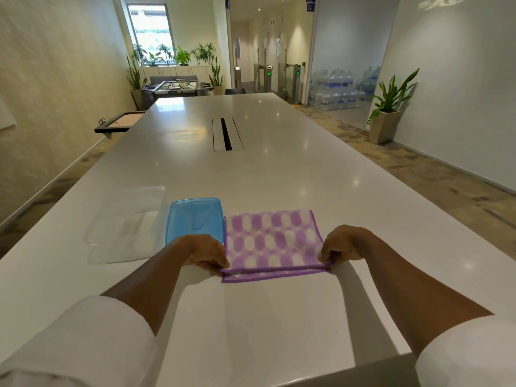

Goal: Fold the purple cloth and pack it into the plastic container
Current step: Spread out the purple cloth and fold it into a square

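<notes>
A purple cloth with white ovals and a purple hem lies flat on the white table, folded over once, its top layer ending just short of the near edge. My left hand pinches the cloth's near left corner. My right hand pinches its near right corner. A clear plastic container stands open on the table to the left. A blue lid lies between the container and the cloth, touching the cloth's left edge.
A cable slot is set into the table's middle, farther away. The table's near edge runs just below my forearms. A potted plant stands on the floor at the right.
</notes>
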